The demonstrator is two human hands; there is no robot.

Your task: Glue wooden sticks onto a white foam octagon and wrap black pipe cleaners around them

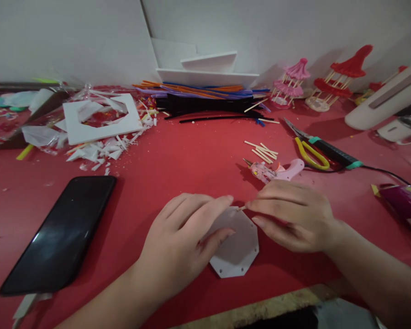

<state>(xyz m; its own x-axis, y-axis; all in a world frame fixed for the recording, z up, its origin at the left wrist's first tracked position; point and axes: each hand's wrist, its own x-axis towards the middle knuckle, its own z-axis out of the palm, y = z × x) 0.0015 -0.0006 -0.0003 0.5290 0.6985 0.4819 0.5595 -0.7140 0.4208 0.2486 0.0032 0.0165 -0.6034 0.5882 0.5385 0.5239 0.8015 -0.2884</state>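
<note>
A white octagonal foam board (238, 249) lies flat on the red table, with small holes near its corners. My left hand (188, 233) grips it from the left, thumb over its face and index finger at the far edge, covering that side. My right hand (291, 214) pinches a short wooden stick (241, 209) at the board's far corner; whether the stick is in a hole I cannot tell. Just beyond the right hand lies a pink glue gun (277, 171). Several short wooden sticks (262, 152) are loose behind it.
A black phone (60, 233) with a cable lies at left. Behind it are foam scraps and a cut-out foam frame (104, 132). Pipe cleaners (205, 103) are piled at the back. To the right lie yellow-handled pliers (311, 153), a black-and-teal tool (335, 151) and carousel-like models (342, 80).
</note>
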